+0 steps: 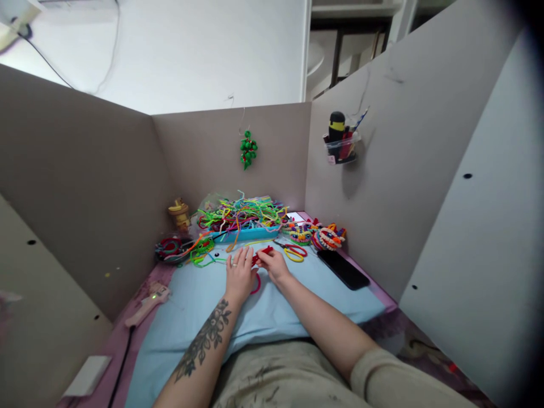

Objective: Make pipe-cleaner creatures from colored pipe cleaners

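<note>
My right hand is closed in a pinch on a small red pipe cleaner piece. Beside it my left hand, with a ring on one finger, bends over the same red piece, its thumb and index finger against it; part of the grip is hidden. A reddish-pink loop curves out from under the left hand onto the light blue cloth. Just beyond the right hand lie scissors with red and yellow handles.
A blue tray heaped with colourful pipe cleaners stands at the back. Braided colourful pieces and a black phone lie right. A pink glue gun and white box are left. Grey panels enclose the table.
</note>
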Available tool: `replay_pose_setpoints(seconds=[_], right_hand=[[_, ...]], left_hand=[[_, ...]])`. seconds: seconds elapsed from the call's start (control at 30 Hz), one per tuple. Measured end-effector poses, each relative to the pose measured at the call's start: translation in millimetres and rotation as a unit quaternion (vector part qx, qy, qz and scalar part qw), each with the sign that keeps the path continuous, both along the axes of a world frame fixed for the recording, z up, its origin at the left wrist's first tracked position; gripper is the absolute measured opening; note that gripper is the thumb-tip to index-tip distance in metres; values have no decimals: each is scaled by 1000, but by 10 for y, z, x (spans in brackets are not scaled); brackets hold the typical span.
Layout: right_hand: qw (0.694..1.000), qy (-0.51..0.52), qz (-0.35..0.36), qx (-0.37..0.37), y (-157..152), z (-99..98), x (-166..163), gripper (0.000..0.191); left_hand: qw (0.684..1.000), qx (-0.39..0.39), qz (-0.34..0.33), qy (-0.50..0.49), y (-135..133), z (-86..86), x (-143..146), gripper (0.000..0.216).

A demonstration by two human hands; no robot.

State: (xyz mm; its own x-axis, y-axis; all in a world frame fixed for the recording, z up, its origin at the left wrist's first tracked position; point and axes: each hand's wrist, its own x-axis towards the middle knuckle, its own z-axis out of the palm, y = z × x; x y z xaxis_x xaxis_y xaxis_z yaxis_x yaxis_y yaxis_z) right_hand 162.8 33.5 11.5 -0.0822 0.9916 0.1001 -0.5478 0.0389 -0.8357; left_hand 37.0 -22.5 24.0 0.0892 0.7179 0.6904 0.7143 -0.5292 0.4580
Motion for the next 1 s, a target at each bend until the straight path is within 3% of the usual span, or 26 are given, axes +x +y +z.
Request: replay_pose_setpoints(seconds=[0.17, 0.27, 0.47, 0.63, 0.8, 1.0], right_hand=[[997, -12, 69, 31, -77, 13, -34, 25], [997, -2, 76, 30, -79, 12, -27, 25], [998, 35, 57, 12, -53, 27, -1, 25], [996, 83, 39, 2, -13, 42, 39, 24], [997, 78, 28, -13, 35, 29, 88, 27], [999, -37, 6, 10, 76, 4, 142, 32]], left_hand=[[997, -69, 9, -35, 106, -146, 17, 42], [991, -133, 10, 4, 134, -196, -22, 37], [971, -190, 57, 134, 37, -103, -16, 29], [965, -171, 106, 169, 9, -75, -36, 31], [978, -145, 82, 127, 33, -112, -80, 32], [994, -86, 12, -61, 158, -138, -208, 21]])
